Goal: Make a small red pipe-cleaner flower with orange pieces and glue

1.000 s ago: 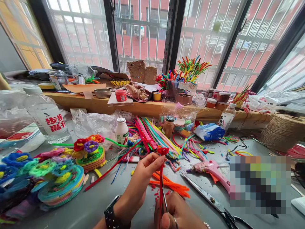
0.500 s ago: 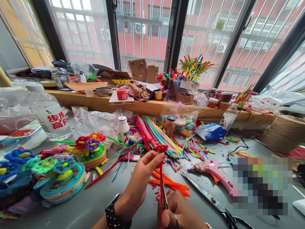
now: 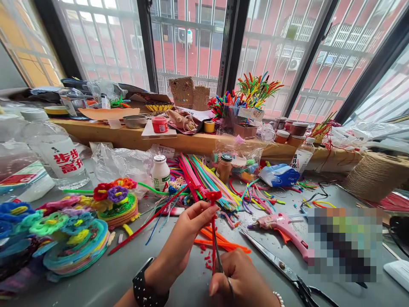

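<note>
A red pipe cleaner (image 3: 213,195), bent into a small bunched head at its top, is pinched between the thumb and fingers of my left hand (image 3: 182,234). Its stem hangs down toward my right hand (image 3: 238,270), whose fingers wrap the handles of small scissors (image 3: 218,257). The blades point up and lie along the red stem; whether they touch it I cannot tell. Small red clippings (image 3: 208,259) are scattered on the grey table beneath. Orange pipe cleaners (image 3: 225,242) lie just behind my right hand.
Large scissors (image 3: 281,265) and a pink glue gun (image 3: 283,228) lie at the right. Pipe-cleaner flowers (image 3: 49,224) on layered round bases fill the left. Behind stand a white bottle (image 3: 160,174), a brown jar (image 3: 224,168) and a bundle of coloured pipe cleaners (image 3: 204,177).
The whole scene has shifted slightly left in view. Both hands keep their grips on the red pipe cleaner and the small scissors, with little other movement.
</note>
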`<move>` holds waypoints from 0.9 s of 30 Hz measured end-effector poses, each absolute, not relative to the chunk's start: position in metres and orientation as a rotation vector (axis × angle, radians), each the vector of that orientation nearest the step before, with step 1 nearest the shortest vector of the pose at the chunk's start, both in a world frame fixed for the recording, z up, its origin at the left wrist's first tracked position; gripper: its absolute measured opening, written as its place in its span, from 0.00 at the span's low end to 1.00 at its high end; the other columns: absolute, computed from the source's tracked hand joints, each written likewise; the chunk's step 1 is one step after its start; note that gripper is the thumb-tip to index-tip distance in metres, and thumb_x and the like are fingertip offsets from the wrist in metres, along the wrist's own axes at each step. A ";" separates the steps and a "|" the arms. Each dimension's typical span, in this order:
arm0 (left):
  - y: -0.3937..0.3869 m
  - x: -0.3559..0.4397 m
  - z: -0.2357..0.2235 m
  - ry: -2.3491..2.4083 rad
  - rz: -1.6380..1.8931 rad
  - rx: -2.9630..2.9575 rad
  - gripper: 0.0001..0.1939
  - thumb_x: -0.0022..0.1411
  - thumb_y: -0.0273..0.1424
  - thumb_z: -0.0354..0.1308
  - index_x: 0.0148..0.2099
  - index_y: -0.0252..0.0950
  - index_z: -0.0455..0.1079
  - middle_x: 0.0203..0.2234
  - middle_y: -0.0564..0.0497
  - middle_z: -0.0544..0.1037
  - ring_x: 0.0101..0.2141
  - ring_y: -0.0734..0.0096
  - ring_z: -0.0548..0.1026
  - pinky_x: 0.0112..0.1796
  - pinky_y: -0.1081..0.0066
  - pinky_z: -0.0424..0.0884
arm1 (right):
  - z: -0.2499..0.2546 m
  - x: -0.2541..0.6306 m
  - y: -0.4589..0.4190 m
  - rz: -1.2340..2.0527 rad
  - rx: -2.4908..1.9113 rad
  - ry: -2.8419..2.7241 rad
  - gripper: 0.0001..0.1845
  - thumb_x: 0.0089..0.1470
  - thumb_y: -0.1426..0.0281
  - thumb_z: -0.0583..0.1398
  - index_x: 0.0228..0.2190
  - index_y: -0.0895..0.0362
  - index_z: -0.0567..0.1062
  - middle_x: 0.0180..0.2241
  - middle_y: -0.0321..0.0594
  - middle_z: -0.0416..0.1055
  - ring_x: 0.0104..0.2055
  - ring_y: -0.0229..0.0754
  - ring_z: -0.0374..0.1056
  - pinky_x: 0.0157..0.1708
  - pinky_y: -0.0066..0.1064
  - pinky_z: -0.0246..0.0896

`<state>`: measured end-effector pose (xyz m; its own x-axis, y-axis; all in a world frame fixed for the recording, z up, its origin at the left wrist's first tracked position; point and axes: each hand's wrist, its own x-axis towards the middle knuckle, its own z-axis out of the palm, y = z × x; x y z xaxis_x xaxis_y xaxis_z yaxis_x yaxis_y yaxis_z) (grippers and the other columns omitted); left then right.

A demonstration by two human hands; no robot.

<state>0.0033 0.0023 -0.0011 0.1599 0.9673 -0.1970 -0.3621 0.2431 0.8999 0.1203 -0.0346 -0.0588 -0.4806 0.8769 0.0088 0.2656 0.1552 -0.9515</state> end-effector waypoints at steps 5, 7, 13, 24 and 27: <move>0.002 0.003 -0.001 0.918 1.133 0.792 0.08 0.43 0.29 0.61 0.21 0.33 0.64 0.17 0.57 0.66 0.21 0.81 0.61 0.26 0.79 0.58 | -0.064 0.119 -0.032 1.316 -1.122 -1.848 0.37 0.31 0.38 0.47 0.04 0.59 0.51 0.06 0.30 0.44 0.11 0.26 0.41 0.10 0.23 0.34; 0.003 0.002 -0.003 0.897 1.132 0.766 0.08 0.43 0.29 0.61 0.22 0.33 0.64 0.18 0.57 0.67 0.22 0.81 0.62 0.27 0.79 0.58 | -0.065 0.119 -0.033 1.325 -1.097 -1.854 0.37 0.31 0.37 0.46 0.04 0.59 0.52 0.06 0.31 0.46 0.11 0.26 0.42 0.10 0.23 0.34; 0.005 -0.001 -0.008 0.827 1.066 0.770 0.08 0.44 0.30 0.60 0.22 0.34 0.64 0.19 0.56 0.66 0.23 0.81 0.62 0.28 0.78 0.57 | -0.056 0.121 -0.037 1.491 -0.989 -1.891 0.40 0.29 0.35 0.40 0.09 0.61 0.61 0.10 0.33 0.53 0.14 0.29 0.51 0.12 0.21 0.42; -0.002 0.003 -0.007 0.814 0.986 0.840 0.09 0.46 0.30 0.59 0.22 0.34 0.61 0.20 0.57 0.64 0.23 0.79 0.61 0.27 0.77 0.56 | -0.049 0.121 -0.035 1.384 -0.940 -1.936 0.37 0.31 0.35 0.42 0.11 0.60 0.56 0.14 0.32 0.51 0.19 0.31 0.49 0.18 0.23 0.45; -0.002 0.003 -0.010 0.798 1.005 0.840 0.08 0.47 0.30 0.58 0.23 0.35 0.61 0.21 0.57 0.64 0.24 0.80 0.61 0.28 0.78 0.56 | -0.051 0.120 -0.036 1.424 -0.947 -1.872 0.36 0.32 0.36 0.44 0.10 0.59 0.53 0.14 0.33 0.52 0.19 0.30 0.48 0.17 0.23 0.44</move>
